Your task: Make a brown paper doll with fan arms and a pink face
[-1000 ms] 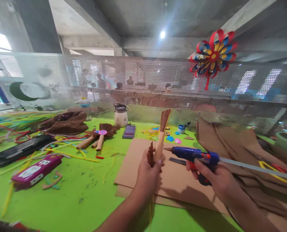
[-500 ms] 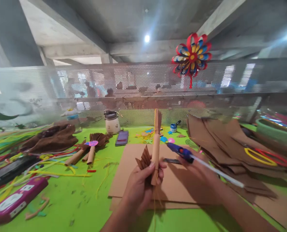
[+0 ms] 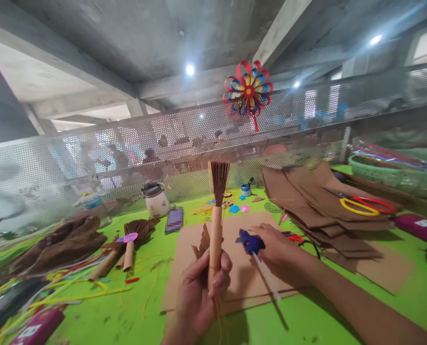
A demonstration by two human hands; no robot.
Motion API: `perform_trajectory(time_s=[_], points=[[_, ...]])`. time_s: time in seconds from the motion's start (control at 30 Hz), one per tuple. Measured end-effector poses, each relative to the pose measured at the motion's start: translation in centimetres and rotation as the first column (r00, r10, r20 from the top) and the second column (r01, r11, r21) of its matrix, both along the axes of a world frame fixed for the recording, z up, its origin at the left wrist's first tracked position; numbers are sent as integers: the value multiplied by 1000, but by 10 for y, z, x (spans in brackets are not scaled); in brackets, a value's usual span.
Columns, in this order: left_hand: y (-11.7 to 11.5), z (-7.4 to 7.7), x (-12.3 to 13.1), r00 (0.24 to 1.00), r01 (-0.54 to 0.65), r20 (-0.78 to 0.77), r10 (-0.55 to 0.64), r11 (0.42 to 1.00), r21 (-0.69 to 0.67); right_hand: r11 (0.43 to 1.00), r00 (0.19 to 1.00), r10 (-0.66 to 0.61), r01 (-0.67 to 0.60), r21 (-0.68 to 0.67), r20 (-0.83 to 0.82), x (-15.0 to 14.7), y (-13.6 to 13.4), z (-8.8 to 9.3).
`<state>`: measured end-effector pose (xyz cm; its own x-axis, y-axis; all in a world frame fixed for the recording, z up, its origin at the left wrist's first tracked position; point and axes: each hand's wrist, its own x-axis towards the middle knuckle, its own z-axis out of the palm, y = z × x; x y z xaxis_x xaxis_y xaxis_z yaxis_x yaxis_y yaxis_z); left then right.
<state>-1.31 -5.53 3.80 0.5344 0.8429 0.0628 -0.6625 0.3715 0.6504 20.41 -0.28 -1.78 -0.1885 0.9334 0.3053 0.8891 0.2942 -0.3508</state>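
My left hand is closed around a rolled brown paper tube, held upright. From the tube's top spreads a pleated brown paper fan, with a yellow strand along its left edge. A second, smaller pleated paper piece sticks out at the left of the same hand. My right hand grips a blue glue gun low over the cardboard sheets; a white glue stick juts from its rear, toward me. The right fingers are partly hidden.
Brown paper sheets are stacked at right, with yellow- and red-handled scissors on top. A finished-looking paper piece with a pink round tag lies left. Behind stand a jar and a perforated screen.
My right hand has lowered the glue gun toward the cardboard, away from the paper tube. The left hand has turned the tube, so the fan faces me broadside. The view has tilted and shifted.
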Motion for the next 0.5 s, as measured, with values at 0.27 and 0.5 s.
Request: perform_trajectory(time_s=[0.27, 0.5], points=[[7, -7, -1, 998, 54, -20, -55, 998, -21, 973, 805, 195, -228, 10, -560, -13, -19, 44], [1, -16, 17, 960, -14, -279, 34, 997, 76, 854, 210, 178, -518, 45, -961, -24, -34, 61]])
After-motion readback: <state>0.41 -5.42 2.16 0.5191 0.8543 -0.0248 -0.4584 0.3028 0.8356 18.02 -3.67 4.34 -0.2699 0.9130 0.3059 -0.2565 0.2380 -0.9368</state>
